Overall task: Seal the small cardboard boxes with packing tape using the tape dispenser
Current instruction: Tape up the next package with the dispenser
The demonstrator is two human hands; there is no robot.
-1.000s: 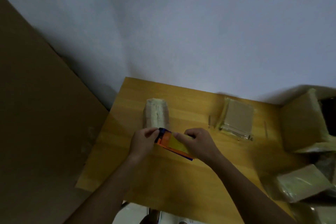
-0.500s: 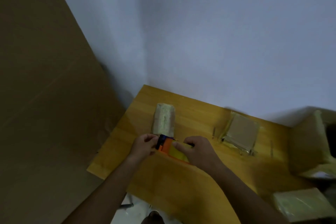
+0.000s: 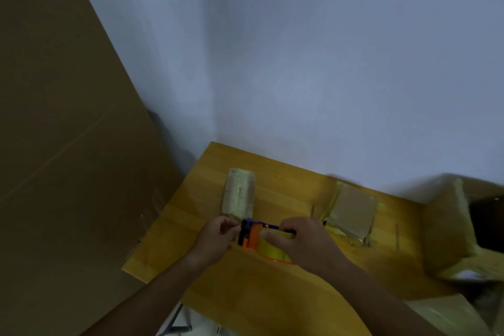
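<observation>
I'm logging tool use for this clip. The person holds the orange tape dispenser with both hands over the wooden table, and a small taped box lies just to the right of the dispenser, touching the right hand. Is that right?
Not quite. In the head view the taped box lies beyond the dispenser, by the left hand, not at the right hand. The rest holds: both hands hold the dispenser over the table.

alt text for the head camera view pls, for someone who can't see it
Two bare hands hold an orange and blue tape dispenser with a yellow tape roll over a wooden table: the right hand grips the roll, the left hand pinches its front end. A tape-wrapped small cardboard box lies just beyond, a flat brown box to the right.
</observation>
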